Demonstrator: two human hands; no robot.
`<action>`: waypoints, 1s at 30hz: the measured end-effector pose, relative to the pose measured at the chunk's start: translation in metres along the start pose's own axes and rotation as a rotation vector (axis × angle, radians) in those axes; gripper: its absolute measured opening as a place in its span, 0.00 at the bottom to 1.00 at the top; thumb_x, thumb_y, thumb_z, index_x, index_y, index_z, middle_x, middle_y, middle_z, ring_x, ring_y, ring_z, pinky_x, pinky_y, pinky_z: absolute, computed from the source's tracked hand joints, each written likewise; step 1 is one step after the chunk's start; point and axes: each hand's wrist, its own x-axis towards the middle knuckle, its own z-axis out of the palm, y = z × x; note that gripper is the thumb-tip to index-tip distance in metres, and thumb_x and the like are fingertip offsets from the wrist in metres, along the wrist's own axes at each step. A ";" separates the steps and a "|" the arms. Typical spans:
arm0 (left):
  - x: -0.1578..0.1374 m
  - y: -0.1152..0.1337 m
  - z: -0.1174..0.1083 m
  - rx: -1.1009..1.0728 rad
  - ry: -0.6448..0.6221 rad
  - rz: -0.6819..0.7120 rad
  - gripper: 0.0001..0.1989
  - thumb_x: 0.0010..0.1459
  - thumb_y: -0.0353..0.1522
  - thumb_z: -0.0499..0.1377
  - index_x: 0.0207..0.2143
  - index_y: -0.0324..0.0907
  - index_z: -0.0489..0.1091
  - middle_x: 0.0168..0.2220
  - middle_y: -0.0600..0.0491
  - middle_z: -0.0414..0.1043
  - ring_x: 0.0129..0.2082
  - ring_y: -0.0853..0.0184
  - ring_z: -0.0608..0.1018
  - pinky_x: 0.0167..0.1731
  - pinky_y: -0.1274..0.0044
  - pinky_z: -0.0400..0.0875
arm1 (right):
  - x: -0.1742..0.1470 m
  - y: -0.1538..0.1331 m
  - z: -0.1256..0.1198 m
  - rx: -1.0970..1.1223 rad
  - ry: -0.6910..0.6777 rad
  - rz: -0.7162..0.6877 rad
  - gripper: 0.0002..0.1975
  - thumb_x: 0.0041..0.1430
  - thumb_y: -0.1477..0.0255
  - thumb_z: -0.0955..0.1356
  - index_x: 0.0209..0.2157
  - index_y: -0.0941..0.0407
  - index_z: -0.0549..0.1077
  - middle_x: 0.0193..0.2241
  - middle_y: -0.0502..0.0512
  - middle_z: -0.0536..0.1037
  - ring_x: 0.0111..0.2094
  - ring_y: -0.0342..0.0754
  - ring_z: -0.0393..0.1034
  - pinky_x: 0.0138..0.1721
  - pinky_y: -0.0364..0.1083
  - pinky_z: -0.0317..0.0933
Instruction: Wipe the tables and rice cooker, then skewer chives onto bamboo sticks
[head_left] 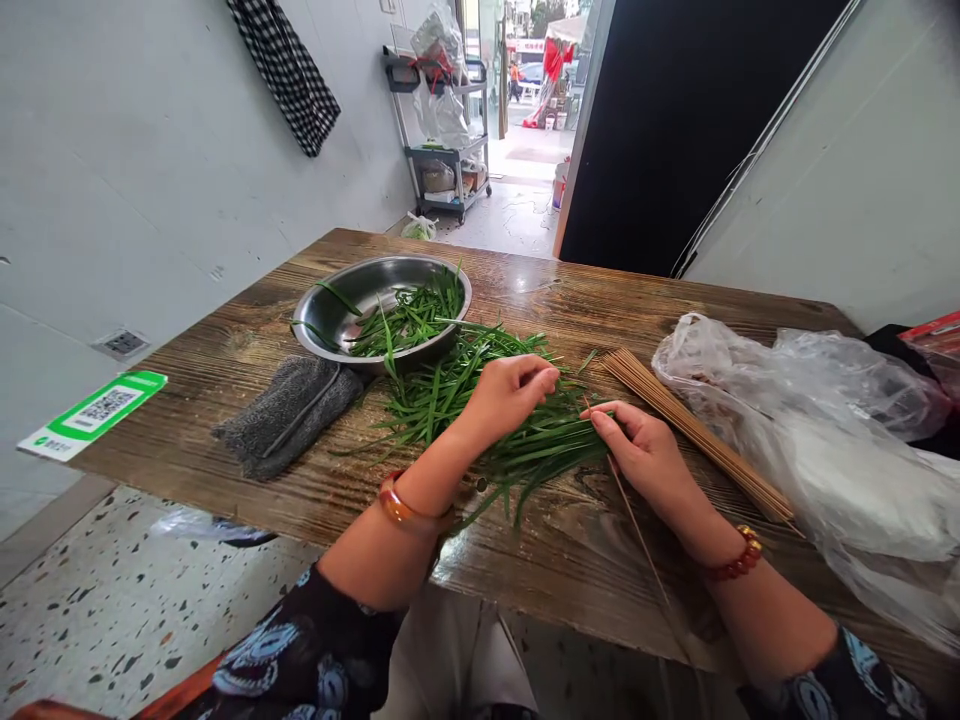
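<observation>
My right hand pinches a thin bamboo skewer, whose long end slants down past the table's front edge. The skewer's upper tip pokes out just above my fingertips. My left hand hovers over a pile of garlic chives, a short way left of the skewer tip. Its fingers are curled and pressed together; whatever is between them, if anything, is hidden. The long green leaves lie loose on the table under both hands.
A steel bowl holding more chives stands behind the pile. Beside it lies a dark grey cloth. A bundle of skewers and clear plastic bags lie on the right. A green code card sits at the table's left edge.
</observation>
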 end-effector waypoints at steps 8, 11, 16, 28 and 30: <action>0.004 -0.011 0.001 0.142 0.057 0.014 0.11 0.61 0.32 0.54 0.34 0.38 0.75 0.29 0.53 0.76 0.28 0.70 0.74 0.31 0.79 0.66 | -0.002 0.001 0.001 -0.021 -0.062 0.042 0.17 0.65 0.59 0.61 0.37 0.57 0.73 0.23 0.50 0.72 0.18 0.43 0.65 0.21 0.43 0.57; 0.004 -0.017 0.004 0.251 0.061 0.091 0.10 0.61 0.29 0.54 0.36 0.38 0.76 0.34 0.50 0.77 0.35 0.67 0.76 0.38 0.76 0.69 | -0.001 0.003 0.001 -0.011 -0.050 0.055 0.17 0.64 0.59 0.61 0.36 0.57 0.74 0.23 0.50 0.73 0.18 0.43 0.65 0.21 0.43 0.57; 0.008 -0.029 0.006 0.469 0.008 0.115 0.12 0.62 0.25 0.52 0.40 0.39 0.75 0.41 0.46 0.75 0.42 0.63 0.76 0.46 0.72 0.70 | -0.001 0.000 0.001 0.001 -0.058 0.051 0.17 0.64 0.59 0.61 0.36 0.56 0.74 0.23 0.49 0.71 0.18 0.43 0.64 0.21 0.43 0.57; 0.006 -0.023 0.004 0.805 -0.096 0.031 0.06 0.58 0.27 0.57 0.37 0.42 0.74 0.44 0.48 0.70 0.45 0.62 0.73 0.47 0.71 0.70 | 0.007 0.003 0.010 -0.015 -0.004 -0.087 0.17 0.64 0.60 0.61 0.31 0.56 0.75 0.25 0.52 0.77 0.27 0.48 0.70 0.28 0.45 0.60; 0.006 -0.025 0.005 0.820 -0.085 0.029 0.08 0.61 0.27 0.54 0.36 0.42 0.73 0.43 0.48 0.70 0.44 0.62 0.73 0.45 0.71 0.70 | 0.009 0.007 0.013 -0.037 0.026 -0.102 0.18 0.63 0.59 0.62 0.31 0.56 0.75 0.26 0.52 0.78 0.29 0.49 0.71 0.32 0.46 0.61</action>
